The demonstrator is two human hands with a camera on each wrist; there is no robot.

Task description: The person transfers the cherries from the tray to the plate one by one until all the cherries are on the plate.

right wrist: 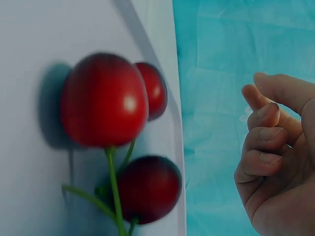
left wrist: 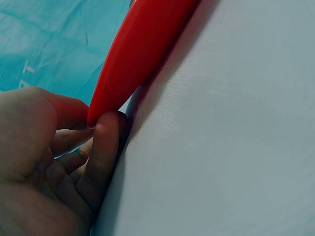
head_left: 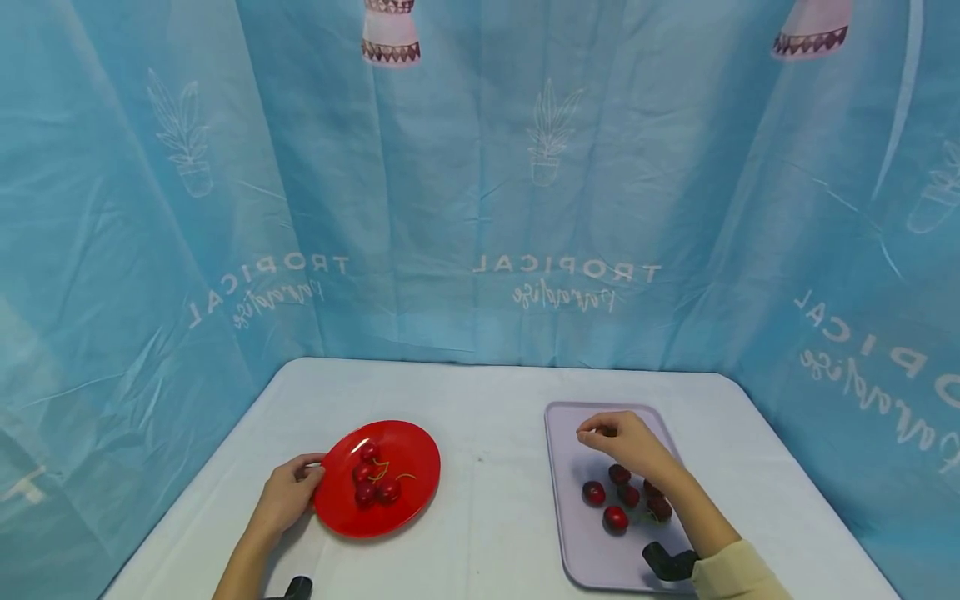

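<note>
At the left, a red plate (head_left: 337,517) bears several red cherries (head_left: 388,490) with green stems. My left hand (head_left: 291,492) pinches the plate's near-left rim; in the left wrist view the thumb lies on one side of the rim and fingers on the other, with that edge raised off the table. My right hand (head_left: 630,442) hovers over a pale purple tray (head_left: 592,567), fingers loosely curled, thumb and index tips close together with nothing seen between them. Several dark red cherries (head_left: 616,520) lie on the tray, and the right wrist view shows one cherry (right wrist: 104,101) close up.
Both plate and tray rest on a white-covered table (head_left: 487,500), with a strip of bare cloth between them. Blue printed curtains (head_left: 480,208) stand behind and along both sides. Black wrist camera mounts (head_left: 670,562) show below the hands.
</note>
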